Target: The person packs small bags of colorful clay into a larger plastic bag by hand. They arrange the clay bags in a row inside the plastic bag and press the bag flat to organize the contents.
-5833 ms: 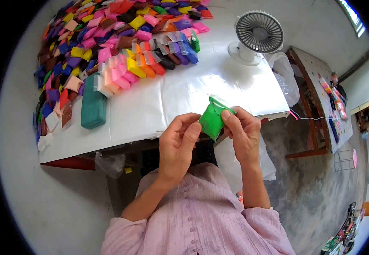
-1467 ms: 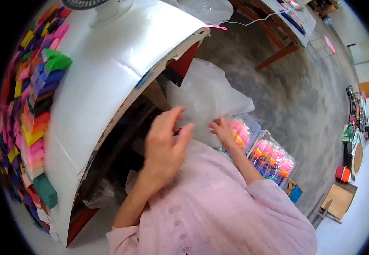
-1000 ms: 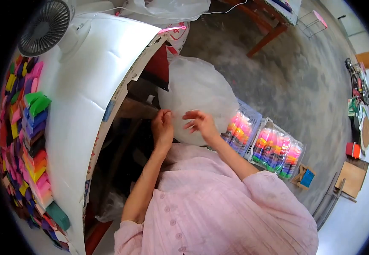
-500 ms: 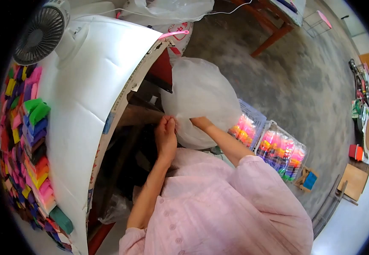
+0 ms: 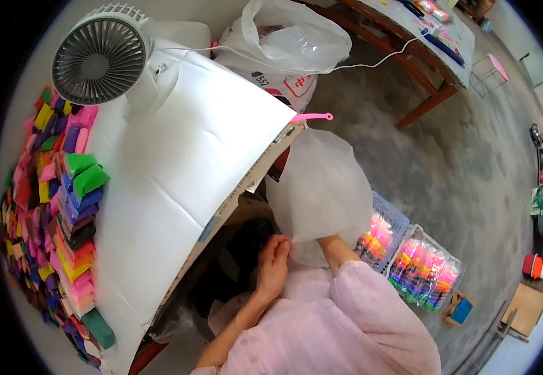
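Observation:
A large, puffed-out translucent white plastic bag (image 5: 321, 187) is in front of my body, beside the table's edge. My left hand (image 5: 274, 259) is closed at the bag's lower left, its fingers pinching the rim. My right forearm (image 5: 337, 251) reaches into the bag from below. The plastic covers my right hand, so its fingers do not show.
A white-topped table (image 5: 152, 181) to the left holds a fan (image 5: 99, 59), a pink strip (image 5: 312, 117) and stacked colourful packets (image 5: 81, 237). Packed baskets (image 5: 421, 269) stand on the floor at right. A stuffed white sack (image 5: 284, 50) is behind the table.
My right hand has gone deeper into the bag and is now hidden. My left hand still pinches the rim. The view has shifted, so the table and bag appear lower and further right.

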`<action>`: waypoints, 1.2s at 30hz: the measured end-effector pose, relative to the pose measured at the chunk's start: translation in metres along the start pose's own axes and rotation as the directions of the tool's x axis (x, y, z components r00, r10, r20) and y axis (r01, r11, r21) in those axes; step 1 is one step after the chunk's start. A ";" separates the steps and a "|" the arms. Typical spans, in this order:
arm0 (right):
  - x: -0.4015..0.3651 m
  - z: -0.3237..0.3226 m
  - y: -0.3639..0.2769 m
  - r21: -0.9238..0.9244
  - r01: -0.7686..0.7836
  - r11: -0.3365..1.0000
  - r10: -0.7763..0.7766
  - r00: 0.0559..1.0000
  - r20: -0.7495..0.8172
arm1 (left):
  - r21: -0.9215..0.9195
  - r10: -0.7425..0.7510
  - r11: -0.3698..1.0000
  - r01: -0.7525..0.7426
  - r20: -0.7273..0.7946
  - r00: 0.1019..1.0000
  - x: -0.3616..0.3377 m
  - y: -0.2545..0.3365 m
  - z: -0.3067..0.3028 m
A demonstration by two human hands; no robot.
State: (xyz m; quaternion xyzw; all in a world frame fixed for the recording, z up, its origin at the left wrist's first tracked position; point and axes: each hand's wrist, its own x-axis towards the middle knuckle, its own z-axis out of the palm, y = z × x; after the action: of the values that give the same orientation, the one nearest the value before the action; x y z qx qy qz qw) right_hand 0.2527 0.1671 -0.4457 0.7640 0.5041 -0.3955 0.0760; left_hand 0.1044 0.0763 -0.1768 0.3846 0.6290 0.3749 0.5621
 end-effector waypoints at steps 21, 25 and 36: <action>-0.003 -0.054 0.029 0.608 0.194 0.770 -0.090 0.976 -0.198 | 0.070 0.090 0.994 -0.089 -0.013 0.996 0.020 0.000 0.004; -0.039 -0.087 0.052 0.891 0.199 0.408 -0.127 0.979 -0.160 | 0.031 0.127 0.992 -0.125 -0.080 0.989 0.024 0.012 0.005; -0.108 -0.133 0.031 0.967 0.255 0.020 -0.230 0.942 -0.244 | 0.078 0.222 0.974 -0.215 -0.106 0.969 0.030 0.009 0.004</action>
State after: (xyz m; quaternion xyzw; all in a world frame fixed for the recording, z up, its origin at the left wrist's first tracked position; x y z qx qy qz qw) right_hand 0.3294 0.1443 -0.2910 0.5151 0.2221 -0.6306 -0.5364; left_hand 0.1068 0.1074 -0.1818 0.4480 0.6258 0.4348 0.4676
